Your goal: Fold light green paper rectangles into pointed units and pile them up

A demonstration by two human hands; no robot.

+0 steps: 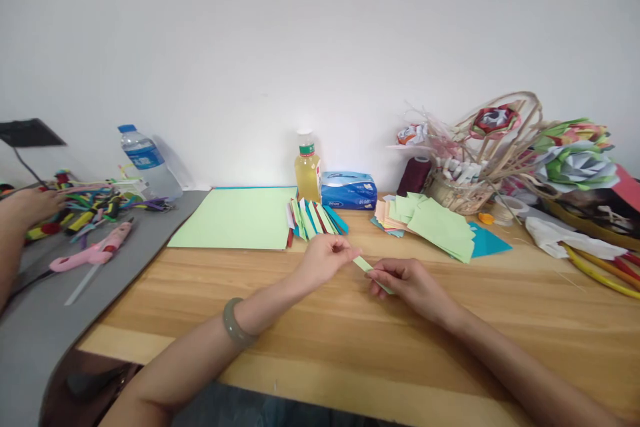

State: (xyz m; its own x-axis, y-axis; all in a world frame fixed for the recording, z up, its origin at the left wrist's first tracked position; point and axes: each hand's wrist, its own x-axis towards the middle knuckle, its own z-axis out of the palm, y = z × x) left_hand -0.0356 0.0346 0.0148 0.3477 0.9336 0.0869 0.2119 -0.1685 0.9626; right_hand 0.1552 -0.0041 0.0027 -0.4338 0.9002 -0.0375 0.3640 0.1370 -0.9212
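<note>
A narrow strip of light green paper (363,265) is stretched between my two hands, just above the wooden table. My left hand (325,259), with a jade-coloured bangle on the wrist, pinches its upper left end. Thumb and fingers of my right hand (404,282) are closed on the lower right part, hiding some of it. Behind my left hand lies a bunch of folded coloured paper strips (313,219). Light green paper squares (443,223) are fanned out beyond my right hand, beside a stack of peach and other coloured pieces (389,215).
Large light green sheets (235,217) lie at the back left. A drink bottle (307,170) and a blue tissue pack (349,191) stand by the wall. Paper flowers (575,163) fill the right. On the grey table, a pink glue gun (95,250) lies near another person's hand (37,203).
</note>
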